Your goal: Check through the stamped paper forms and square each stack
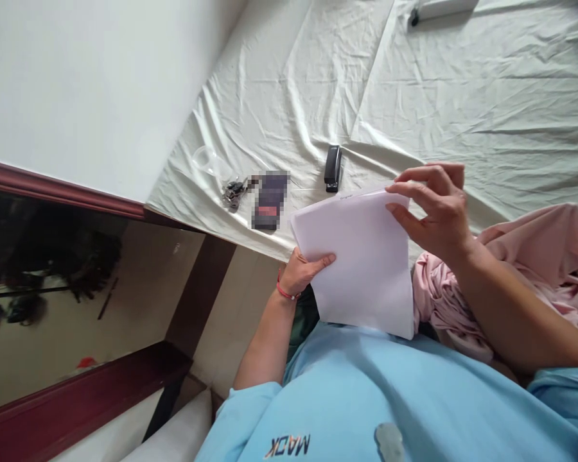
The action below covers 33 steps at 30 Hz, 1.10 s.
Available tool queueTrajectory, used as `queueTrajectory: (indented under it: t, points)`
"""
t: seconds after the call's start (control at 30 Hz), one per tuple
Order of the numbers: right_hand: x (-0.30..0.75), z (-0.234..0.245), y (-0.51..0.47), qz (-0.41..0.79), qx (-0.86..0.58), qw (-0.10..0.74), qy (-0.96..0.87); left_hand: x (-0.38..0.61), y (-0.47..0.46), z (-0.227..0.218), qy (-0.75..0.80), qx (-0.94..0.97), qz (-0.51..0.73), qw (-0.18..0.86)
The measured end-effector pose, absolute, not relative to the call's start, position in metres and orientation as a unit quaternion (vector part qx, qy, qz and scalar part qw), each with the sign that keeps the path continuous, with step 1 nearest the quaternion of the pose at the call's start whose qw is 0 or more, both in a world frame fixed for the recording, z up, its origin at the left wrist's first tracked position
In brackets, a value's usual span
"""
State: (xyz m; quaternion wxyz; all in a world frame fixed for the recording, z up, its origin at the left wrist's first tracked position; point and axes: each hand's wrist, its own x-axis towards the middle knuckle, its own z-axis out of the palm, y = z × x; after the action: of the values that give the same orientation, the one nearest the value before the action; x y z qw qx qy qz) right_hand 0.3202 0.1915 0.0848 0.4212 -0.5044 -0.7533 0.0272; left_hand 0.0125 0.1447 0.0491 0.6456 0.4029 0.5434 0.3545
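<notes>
A stack of white paper sheets point(366, 263) lies tilted in front of my body. My left hand point(304, 273) is closed on its left edge, thumb on top and fingers hidden underneath. At the top right corner, my right hand point(433, 205) pinches the paper between thumb and fingertips. The far edges of the sheets are slightly fanned. Just beyond them a black stapler point(333, 168) rests on the pale cloth point(438, 96).
Left of the stapler are a dark blurred-out object point(270, 199), a bunch of keys point(234, 192) and a clear plastic piece point(207, 159). Pink fabric point(534, 256) is bunched at the right. A dark red wooden frame point(77, 189) runs along the left.
</notes>
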Motion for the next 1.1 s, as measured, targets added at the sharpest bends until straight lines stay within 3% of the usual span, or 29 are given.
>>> queueTrajectory:
  t: [0.4,1.1]
  points:
    - [0.315,0.103,0.196,0.047,-0.465,0.345,-0.814,0.016,0.144,0.067,0.540,0.536,0.324,0.563]
    - [0.304,0.113,0.204,0.074,-0.492,0.366,-0.787,0.018,0.144,0.068,0.530,0.522,0.336,0.577]
